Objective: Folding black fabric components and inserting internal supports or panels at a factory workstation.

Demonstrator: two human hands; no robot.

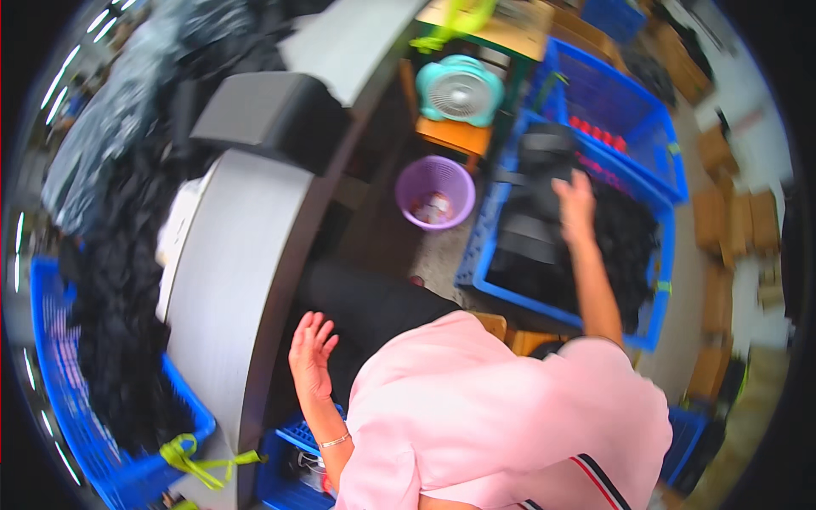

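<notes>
Frame blurred, edges bent. Right hand [575, 206] reaches into a blue crate [654, 327] and rests on a stack of black folded cloth [537, 200]; whether the fingers grip it, cannot tell (palm side hidden). Left hand [310, 353] hovers open, fingers spread, holding nothing, just beside the grey curved tabletop [229, 280]. Pink sleeve hides the lower crate edge. Purple mesh basket [435, 192] sits on the floor, teal fan [459, 89] beyond. Black fabric heap [119, 297] left, partly cut off.
</notes>
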